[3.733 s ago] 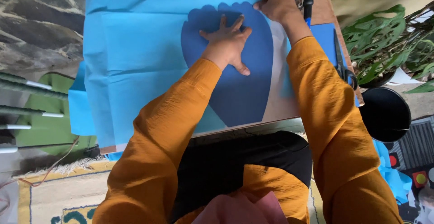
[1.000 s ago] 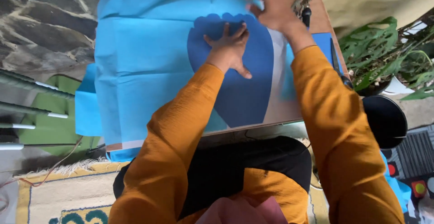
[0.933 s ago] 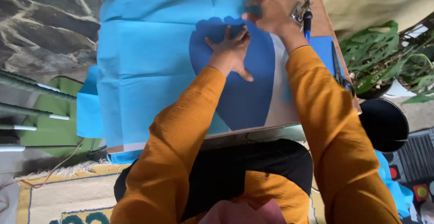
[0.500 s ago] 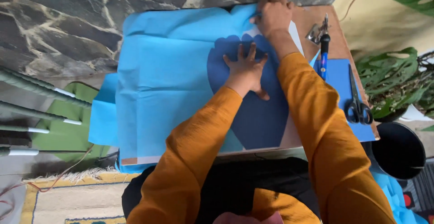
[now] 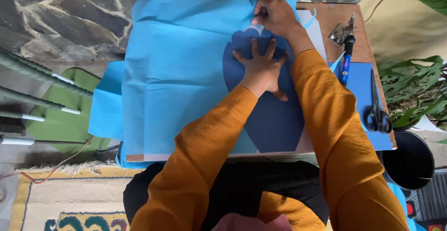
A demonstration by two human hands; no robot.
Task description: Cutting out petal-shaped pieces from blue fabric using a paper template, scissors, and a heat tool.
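Stone wall behind, a wooden counter (image 5: 354, 26) carries light blue paper (image 5: 181, 68). On it lies a dark blue cutout (image 5: 274, 119), pinned flat by the left hand (image 5: 261, 70), fingers spread, while the right hand (image 5: 275, 16) pinches its top edge, grip closed. Scissors (image 5: 376, 107) and a blue-handled tool (image 5: 346, 58) lie to the right.
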